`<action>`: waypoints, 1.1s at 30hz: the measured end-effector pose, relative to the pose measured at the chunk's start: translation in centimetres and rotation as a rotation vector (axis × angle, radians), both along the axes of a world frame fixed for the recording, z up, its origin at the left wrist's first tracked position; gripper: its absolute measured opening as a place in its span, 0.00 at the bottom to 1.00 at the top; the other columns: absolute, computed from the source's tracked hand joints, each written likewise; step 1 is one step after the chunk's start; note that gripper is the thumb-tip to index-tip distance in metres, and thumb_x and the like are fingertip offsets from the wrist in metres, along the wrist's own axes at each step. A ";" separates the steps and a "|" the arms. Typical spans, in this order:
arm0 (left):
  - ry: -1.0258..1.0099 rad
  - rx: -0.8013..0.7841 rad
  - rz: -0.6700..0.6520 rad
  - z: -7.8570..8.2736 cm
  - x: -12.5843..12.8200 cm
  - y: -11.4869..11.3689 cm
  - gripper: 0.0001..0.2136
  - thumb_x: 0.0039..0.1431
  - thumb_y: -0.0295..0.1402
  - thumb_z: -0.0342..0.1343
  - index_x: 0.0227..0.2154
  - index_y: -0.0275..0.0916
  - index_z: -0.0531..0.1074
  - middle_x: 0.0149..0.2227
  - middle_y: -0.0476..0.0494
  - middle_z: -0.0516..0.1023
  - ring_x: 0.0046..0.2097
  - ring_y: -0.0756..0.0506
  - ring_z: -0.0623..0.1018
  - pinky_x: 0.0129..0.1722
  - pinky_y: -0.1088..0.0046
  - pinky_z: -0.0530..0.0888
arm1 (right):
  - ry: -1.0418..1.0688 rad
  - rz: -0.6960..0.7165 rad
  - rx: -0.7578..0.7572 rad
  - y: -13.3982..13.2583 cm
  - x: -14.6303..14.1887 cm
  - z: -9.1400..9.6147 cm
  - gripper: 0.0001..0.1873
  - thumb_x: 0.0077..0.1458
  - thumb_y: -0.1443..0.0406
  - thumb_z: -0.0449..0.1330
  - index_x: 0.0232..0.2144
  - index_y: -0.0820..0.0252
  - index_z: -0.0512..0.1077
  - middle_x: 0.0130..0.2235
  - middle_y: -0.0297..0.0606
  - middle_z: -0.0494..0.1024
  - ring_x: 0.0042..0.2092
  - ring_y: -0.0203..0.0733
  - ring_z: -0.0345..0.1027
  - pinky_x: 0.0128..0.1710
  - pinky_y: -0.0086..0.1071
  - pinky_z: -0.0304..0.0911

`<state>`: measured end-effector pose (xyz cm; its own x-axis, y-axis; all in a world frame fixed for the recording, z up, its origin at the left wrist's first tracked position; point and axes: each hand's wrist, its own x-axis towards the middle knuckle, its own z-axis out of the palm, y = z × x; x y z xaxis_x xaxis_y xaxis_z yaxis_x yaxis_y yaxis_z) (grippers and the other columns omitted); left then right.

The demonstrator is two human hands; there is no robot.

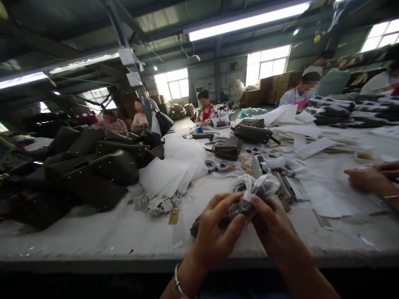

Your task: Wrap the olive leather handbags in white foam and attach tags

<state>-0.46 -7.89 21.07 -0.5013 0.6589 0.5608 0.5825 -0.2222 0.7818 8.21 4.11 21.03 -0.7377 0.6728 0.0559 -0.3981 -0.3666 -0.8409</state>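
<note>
My left forearm is slanting up and right, a metal bracelet (pixel 177 280) circling the wrist; my right forearm is slanting up and left. My left hand (pixel 216 228) is arching over a plastic-wrapped dark bundle (pixel 266 185), thumb pointing inward; my right hand (pixel 277 228) is bracing its right side. Fingers (pixel 263 207) on both hands are clamping on the bundle, tips converging at a white strip (pixel 247 195) on the plastic. Bundle is sitting in front of me, over the near part of the counter (pixel 140 238); can't tell if it's touching down. Past it, tape rolls (pixel 222 167) are lying ahead, white sheets (pixel 163 176) are fanning out left, and dark bags (pixel 96 178) are piling up further left. A co-worker's hand (pixel 366 179) is working at right. Farther back, a person in a red apron (pixel 207 113) is sitting across.
</note>
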 end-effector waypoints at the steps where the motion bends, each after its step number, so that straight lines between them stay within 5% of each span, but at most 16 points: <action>1: -0.043 0.015 0.021 -0.6 -0.5 -0.4 0.20 0.65 0.37 0.53 0.59 0.45 0.66 0.53 0.41 0.74 0.54 0.42 0.74 0.56 0.62 0.70 | -0.005 -0.002 0.015 0.4 -0.3 -0.1 0.18 0.51 0.56 0.69 0.43 0.56 0.78 0.45 0.39 0.80 0.48 0.47 0.74 0.51 0.37 0.69; 6: -0.156 -0.084 0.159 -4.8 -3.1 -2.8 0.23 0.67 0.42 0.48 0.63 0.45 0.60 0.59 0.39 0.72 0.59 0.39 0.71 0.61 0.58 0.65 | -0.076 -0.069 0.198 2.9 -1.1 -2.5 0.22 0.53 0.48 0.64 0.42 0.56 0.77 0.45 0.41 0.80 0.47 0.48 0.74 0.52 0.40 0.69; 10: -0.077 -0.122 0.223 -7.5 -3.7 -3.9 0.26 0.64 0.43 0.54 0.63 0.46 0.60 0.60 0.39 0.70 0.62 0.38 0.68 0.63 0.57 0.62 | -0.383 -0.359 0.499 4.3 -1.0 -5.8 0.25 0.54 0.45 0.61 0.46 0.54 0.76 0.46 0.41 0.81 0.49 0.51 0.74 0.55 0.46 0.65; 14: -0.178 -0.063 0.334 -9.3 -4.9 -4.4 0.21 0.68 0.41 0.47 0.62 0.43 0.62 0.59 0.39 0.72 0.60 0.42 0.71 0.60 0.61 0.68 | -0.649 -0.414 0.697 4.7 -0.7 -7.9 0.28 0.53 0.43 0.58 0.48 0.50 0.75 0.46 0.39 0.81 0.47 0.55 0.75 0.51 0.49 0.65; 17: -0.099 -0.207 0.601 -10.6 -8.4 -5.9 0.17 0.68 0.39 0.47 0.56 0.41 0.67 0.52 0.40 0.77 0.52 0.44 0.77 0.52 0.66 0.74 | -0.702 -0.434 0.758 4.8 0.0 -8.0 0.27 0.52 0.42 0.56 0.47 0.46 0.76 0.44 0.37 0.82 0.47 0.57 0.75 0.49 0.49 0.66; 20: -0.035 -0.338 0.712 -11.9 -13.0 -7.9 0.12 0.66 0.34 0.49 0.46 0.38 0.74 0.46 0.39 0.79 0.48 0.43 0.78 0.50 0.63 0.74 | -0.738 -0.412 0.757 4.9 1.1 -8.0 0.27 0.51 0.41 0.55 0.46 0.46 0.76 0.39 0.37 0.83 0.45 0.58 0.77 0.47 0.49 0.68; 23: 0.045 -0.500 0.672 -13.2 -17.0 -8.8 0.07 0.63 0.30 0.54 0.38 0.39 0.76 0.43 0.41 0.78 0.49 0.42 0.75 0.54 0.58 0.70 | -0.807 -0.369 0.758 4.8 2.1 -8.4 0.28 0.50 0.40 0.54 0.46 0.45 0.75 0.35 0.36 0.84 0.44 0.59 0.77 0.45 0.51 0.69; 27: 0.103 -0.685 0.552 -14.2 -19.8 -7.7 0.08 0.62 0.34 0.57 0.41 0.36 0.74 0.46 0.42 0.76 0.50 0.42 0.75 0.53 0.54 0.71 | -0.797 -0.314 0.802 4.4 2.7 -9.4 0.27 0.48 0.41 0.57 0.44 0.45 0.76 0.32 0.34 0.84 0.41 0.56 0.79 0.40 0.43 0.72; 33: 0.073 -0.735 0.469 -12.2 -21.7 -7.1 0.11 0.63 0.38 0.57 0.43 0.36 0.73 0.47 0.42 0.76 0.49 0.43 0.76 0.50 0.56 0.74 | -0.661 -0.213 0.909 4.1 2.7 -10.7 0.22 0.51 0.47 0.60 0.42 0.50 0.78 0.32 0.34 0.84 0.37 0.47 0.80 0.34 0.27 0.73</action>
<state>-22.12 -14.95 8.86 -0.7911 0.6006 0.1158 0.5412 0.5991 0.5900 10.92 8.17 10.30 -0.6797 0.6966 0.2297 0.2394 0.5066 -0.8283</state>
